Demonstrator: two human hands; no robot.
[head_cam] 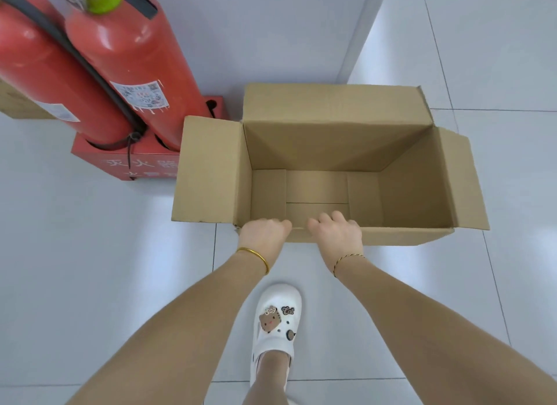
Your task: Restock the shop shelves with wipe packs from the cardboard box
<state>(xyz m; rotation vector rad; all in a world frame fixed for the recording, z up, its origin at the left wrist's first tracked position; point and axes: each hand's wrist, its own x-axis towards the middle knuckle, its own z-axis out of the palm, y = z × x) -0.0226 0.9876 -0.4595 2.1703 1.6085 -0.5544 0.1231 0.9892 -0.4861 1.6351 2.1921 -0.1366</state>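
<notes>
Upper left of frame: two red fire extinguishers (132,67) stand tilted in one red holder (138,163) on the tiled floor (90,254), against the wall. The holder is just beside the left flap of the one cardboard box (331,124), centre frame. The box is open, four flaps out, with its bottom flaps exposed. The left hand (263,232), wearing one gold bangle (256,254), and the right hand (337,231), wearing one cord bracelet (346,258), meet the near wall side by side. Both hands' fingers (337,216) are curled over its rim, clamped on it. One white clog (275,317) stands at lower centre, between the forearms.
</notes>
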